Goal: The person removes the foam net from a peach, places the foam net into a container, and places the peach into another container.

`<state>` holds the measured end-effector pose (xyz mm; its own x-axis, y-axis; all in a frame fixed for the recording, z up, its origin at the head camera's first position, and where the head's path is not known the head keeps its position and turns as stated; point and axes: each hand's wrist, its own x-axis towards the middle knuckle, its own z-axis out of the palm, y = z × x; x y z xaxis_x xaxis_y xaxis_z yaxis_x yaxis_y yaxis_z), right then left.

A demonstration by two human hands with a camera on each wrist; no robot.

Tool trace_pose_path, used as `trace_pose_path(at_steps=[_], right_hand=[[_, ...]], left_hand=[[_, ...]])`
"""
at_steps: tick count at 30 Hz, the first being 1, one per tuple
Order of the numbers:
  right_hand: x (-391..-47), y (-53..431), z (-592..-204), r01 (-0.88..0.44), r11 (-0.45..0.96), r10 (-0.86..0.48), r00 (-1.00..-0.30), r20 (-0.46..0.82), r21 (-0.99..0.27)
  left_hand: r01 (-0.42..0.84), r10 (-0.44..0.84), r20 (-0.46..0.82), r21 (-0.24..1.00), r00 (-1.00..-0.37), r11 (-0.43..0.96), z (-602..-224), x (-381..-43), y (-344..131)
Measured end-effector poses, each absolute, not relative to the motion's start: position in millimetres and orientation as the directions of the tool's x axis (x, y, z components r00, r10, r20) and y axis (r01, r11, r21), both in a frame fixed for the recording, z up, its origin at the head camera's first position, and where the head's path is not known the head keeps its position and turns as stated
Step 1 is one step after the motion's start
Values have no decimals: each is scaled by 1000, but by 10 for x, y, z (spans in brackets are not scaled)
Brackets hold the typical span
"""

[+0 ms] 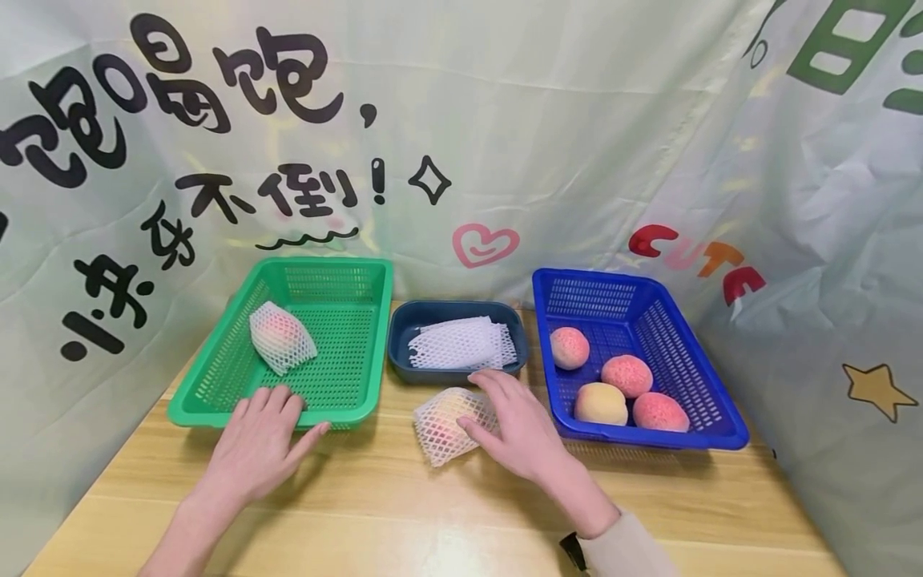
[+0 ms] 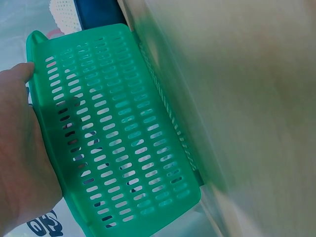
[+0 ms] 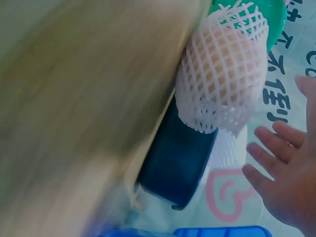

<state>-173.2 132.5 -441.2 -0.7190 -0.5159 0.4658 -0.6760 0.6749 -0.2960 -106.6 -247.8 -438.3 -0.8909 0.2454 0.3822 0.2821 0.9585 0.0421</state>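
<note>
My left hand [image 1: 255, 441] rests at the near rim of a green basket [image 1: 385, 344], fingers over the edge and thumb stretched out along it. Inside that basket lies a peach in a white foam net [image 1: 283, 336]. In the left wrist view the thumb [image 2: 22, 73] meets the rim of the slotted basket wall. A second netted peach [image 1: 449, 425] lies on the table beside my right hand [image 1: 521, 429]. The right wrist view shows the fingers [image 3: 279, 148] spread, apart from this netted peach [image 3: 222, 74].
A dark blue tray [image 1: 398, 361] with white foam nets [image 1: 461, 343] stands between the baskets. On the right, a blue basket [image 1: 667, 320] holds several bare peaches [image 1: 626, 375]. A printed cloth [image 1: 577, 160] hangs behind the wooden table [image 1: 404, 521].
</note>
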Motion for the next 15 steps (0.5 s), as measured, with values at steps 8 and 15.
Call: trace_pose_path(at_steps=[8, 15], right_hand=[[-1822, 1219, -4473, -664, 625, -591, -746, 307, -410], [-1914, 1183, -4515, -623, 585, -620, -756, 209, -518]], left_hand=[[283, 246, 386, 43, -889, 958, -4390, -1063, -2473], [284, 246, 387, 43, -889, 958, -4387, -1059, -2471]])
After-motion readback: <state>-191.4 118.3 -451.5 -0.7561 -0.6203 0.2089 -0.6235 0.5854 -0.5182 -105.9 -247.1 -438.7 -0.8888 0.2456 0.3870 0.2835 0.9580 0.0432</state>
